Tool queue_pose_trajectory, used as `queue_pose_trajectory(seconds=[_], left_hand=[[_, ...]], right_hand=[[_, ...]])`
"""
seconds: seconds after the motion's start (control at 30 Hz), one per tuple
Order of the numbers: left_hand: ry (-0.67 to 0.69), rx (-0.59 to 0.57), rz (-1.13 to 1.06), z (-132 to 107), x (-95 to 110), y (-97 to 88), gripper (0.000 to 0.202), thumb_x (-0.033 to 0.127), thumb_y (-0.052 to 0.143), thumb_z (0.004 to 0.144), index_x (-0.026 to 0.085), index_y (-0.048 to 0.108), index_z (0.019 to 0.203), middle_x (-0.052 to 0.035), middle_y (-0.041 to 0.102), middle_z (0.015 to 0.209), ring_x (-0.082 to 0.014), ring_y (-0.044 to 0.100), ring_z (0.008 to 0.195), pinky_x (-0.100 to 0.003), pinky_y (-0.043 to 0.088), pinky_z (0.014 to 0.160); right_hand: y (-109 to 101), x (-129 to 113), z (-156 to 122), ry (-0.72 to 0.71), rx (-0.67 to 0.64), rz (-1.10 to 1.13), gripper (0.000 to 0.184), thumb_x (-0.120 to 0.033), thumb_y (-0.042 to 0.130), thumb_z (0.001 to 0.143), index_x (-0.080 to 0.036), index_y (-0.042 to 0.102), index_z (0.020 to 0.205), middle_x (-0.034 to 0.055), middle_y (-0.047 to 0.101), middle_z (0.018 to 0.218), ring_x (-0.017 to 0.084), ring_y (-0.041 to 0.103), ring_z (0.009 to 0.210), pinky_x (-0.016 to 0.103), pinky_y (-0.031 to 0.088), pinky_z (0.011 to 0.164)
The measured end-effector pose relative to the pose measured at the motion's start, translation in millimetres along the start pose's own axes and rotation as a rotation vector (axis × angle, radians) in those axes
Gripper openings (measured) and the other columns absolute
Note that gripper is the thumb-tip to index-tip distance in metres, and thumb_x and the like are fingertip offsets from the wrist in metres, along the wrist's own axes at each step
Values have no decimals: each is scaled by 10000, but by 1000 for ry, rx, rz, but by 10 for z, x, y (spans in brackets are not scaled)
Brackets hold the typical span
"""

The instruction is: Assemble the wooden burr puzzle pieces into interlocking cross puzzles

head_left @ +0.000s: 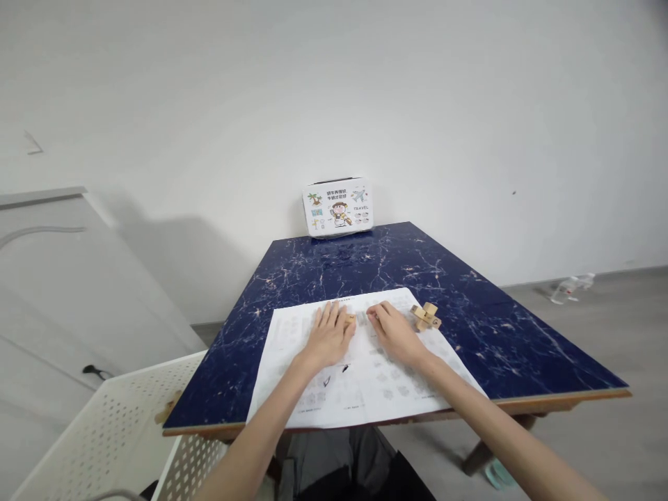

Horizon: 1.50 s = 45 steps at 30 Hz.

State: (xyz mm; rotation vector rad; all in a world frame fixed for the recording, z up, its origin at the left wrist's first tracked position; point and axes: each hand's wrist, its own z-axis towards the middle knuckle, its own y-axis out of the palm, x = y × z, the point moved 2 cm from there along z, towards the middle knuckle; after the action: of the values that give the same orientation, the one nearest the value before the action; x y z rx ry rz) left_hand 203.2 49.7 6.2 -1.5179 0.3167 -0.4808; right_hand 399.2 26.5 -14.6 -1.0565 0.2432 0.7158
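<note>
My left hand (330, 335) lies flat on a white printed sheet (360, 386) with its fingers stretched out. A small wooden block (350, 319) sits just off its fingertips, between both hands. My right hand (392, 328) rests on the same sheet, fingers curled toward that block; whether they touch it I cannot tell. A wooden interlocking puzzle piece (426, 316) stands at the sheet's right edge, just right of my right hand.
The sheet lies on a dark blue marbled table (501, 334). A white box with cartoon pictures (337, 207) leans against the wall at the table's far edge. A white perforated basket (104, 431) stands at the lower left. A plastic bottle (571, 287) lies on the floor at right.
</note>
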Motion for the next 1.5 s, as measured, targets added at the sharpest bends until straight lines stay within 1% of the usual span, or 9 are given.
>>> queue_pose_trajectory(seconds=[0.3,0.5,0.67,0.8,0.9,1.03,1.23,1.37,1.5], left_hand=[[-188,46,87,-240,-887,-140,710,529,169,1059,114,313,1617,-137,203,1710,-320,123,1600,-527,125,1281],[-247,111,133,-326,-1200,-170,697,495,235,1046,85,361,1596,-148,280,1684,-369,185,1582,-562,147,1271],[-227,198,150,-369,-1172,-173,712,544,240,1038,113,395,1582,-149,350,1660,-364,211,1577,-569,140,1274],[-205,298,165,-465,-1089,-246,804,617,274,1021,49,361,1585,-184,290,1680,-372,135,1592,-565,81,1288],[-249,379,166,-591,-1123,-322,906,696,340,980,13,358,1575,-217,263,1683,-407,83,1591,-597,71,1281],[-334,326,91,-797,-1254,-320,1039,792,380,919,11,295,1599,-238,208,1692,-441,72,1583,-630,119,1262],[-248,363,54,-997,-1303,-235,970,742,353,965,52,206,1631,-226,168,1708,-417,38,1591,-618,151,1260],[-199,412,38,-962,-1263,-299,890,683,321,1006,55,212,1626,-234,191,1702,-404,49,1593,-613,164,1260],[-160,417,6,-883,-1118,-409,832,654,329,1020,69,269,1609,-221,192,1706,-384,54,1598,-590,173,1268]], right_hand=[[-3,-7,-26,-7,-11,4,230,-260,388,1069,-204,611,1078,115,643,1073,260,642,984,386,522,873],[-33,-37,-33,-14,-32,1,245,-262,377,1071,-190,612,1074,123,642,1066,272,633,999,412,518,904],[-53,-67,-27,-11,-43,-5,249,-251,372,1065,-185,613,1062,135,640,1065,287,637,1006,433,523,900],[-129,-150,-41,-14,-60,1,233,-245,386,1056,-189,608,1098,137,636,1106,274,665,974,419,544,864],[-351,-288,-108,-59,-93,28,222,-276,412,1050,-213,593,1164,127,628,1184,245,692,920,390,561,809],[-836,-379,-261,-108,-68,-45,238,-350,433,1053,-254,591,1204,123,648,1202,268,694,971,380,554,778],[-1329,53,-490,-22,65,-215,255,-410,416,1054,-263,609,1133,119,661,1201,268,694,1014,369,554,817],[-1388,346,-592,82,102,-314,312,-409,391,1051,-241,605,1203,145,657,1238,280,707,988,387,566,789],[-1295,413,-602,125,72,-321,363,-493,453,1026,-228,586,1235,140,654,1226,269,717,952,359,568,702]])
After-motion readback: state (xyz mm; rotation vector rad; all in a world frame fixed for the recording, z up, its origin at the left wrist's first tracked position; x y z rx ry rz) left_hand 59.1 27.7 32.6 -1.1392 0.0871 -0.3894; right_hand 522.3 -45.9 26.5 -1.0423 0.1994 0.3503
